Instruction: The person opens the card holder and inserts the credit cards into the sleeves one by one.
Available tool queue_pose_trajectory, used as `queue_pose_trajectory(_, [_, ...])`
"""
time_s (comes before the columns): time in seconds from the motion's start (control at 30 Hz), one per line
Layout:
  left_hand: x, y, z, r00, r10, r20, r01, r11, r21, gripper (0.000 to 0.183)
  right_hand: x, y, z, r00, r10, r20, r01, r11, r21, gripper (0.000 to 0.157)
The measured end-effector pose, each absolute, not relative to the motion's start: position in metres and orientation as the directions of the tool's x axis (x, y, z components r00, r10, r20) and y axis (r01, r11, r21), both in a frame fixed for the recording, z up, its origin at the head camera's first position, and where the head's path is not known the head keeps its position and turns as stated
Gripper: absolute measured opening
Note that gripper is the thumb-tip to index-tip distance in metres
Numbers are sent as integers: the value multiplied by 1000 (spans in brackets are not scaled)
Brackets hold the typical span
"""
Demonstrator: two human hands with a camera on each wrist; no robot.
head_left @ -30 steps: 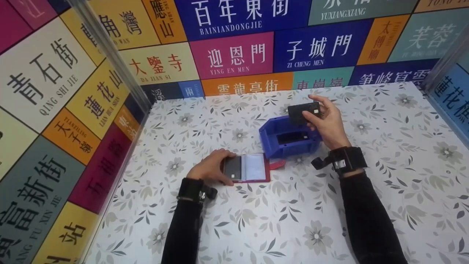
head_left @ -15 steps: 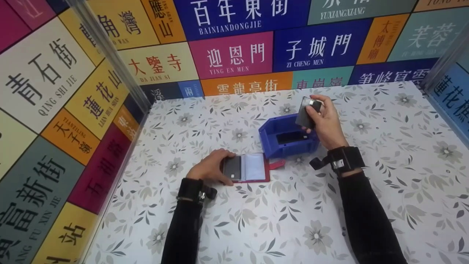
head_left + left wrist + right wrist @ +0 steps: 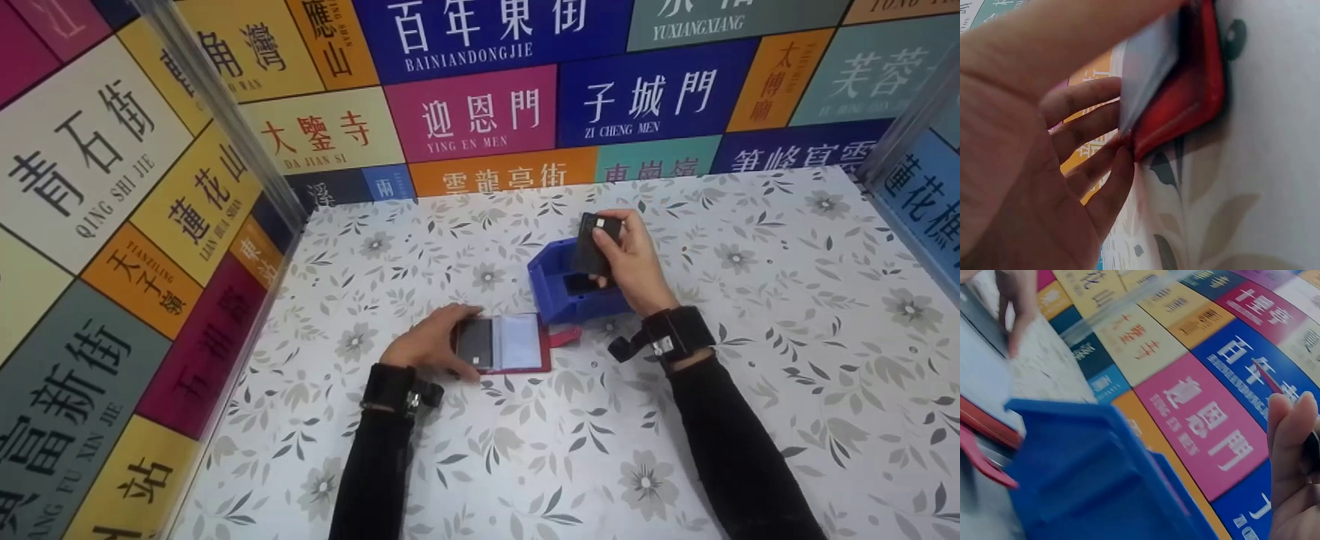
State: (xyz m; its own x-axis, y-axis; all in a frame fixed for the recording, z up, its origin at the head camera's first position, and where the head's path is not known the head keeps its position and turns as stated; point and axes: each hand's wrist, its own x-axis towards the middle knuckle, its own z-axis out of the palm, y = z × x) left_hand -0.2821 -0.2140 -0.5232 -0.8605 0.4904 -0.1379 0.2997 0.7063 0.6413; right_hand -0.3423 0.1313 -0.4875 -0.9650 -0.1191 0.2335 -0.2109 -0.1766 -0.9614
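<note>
A red card holder lies spread open on the table, clear sleeves showing. A dark card with a chip fills its left side. My left hand holds that left edge, thumb at the lower corner and fingers at the upper one. In the left wrist view, fingertips meet the holder's red edge. My right hand pinches another dark chip card, tilted, over the blue plastic bin. Part of a dark card shows inside the bin, mostly hidden by the hand.
The holder's pink-red strap points right, just below the bin's front corner. A white table with a grey leaf pattern spreads around. Panels with coloured street-name signs stand behind it and at both sides.
The right hand turned its card from lying sideways to upright, then moved left and slightly down over the bin. The left hand and card holder stayed in place.
</note>
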Motion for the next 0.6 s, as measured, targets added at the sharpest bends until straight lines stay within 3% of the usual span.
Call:
queue_pose_trajectory(0.1, [-282,-205,-518,-884,466,-42,320,666,674,95,-335,109,-491,-963,-158,220,-205,-104,-973,35])
queue_pose_trajectory(0.3, [-281,-166,-509,-930,331,157,287,393,874,32,-311,62,-502,-930,-270,248,-274,62,-960,35])
queue_pose_trajectory(0.47, [-279,-148,-507,-965,229,129,171,171,970,19,-295,39,-510,-899,-336,281,-355,183,-917,33])
queue_pose_trajectory(0.6, [-281,-157,-507,-978,176,115,136,109,985,13,-293,36,-512,-893,-382,237,-311,146,-939,37])
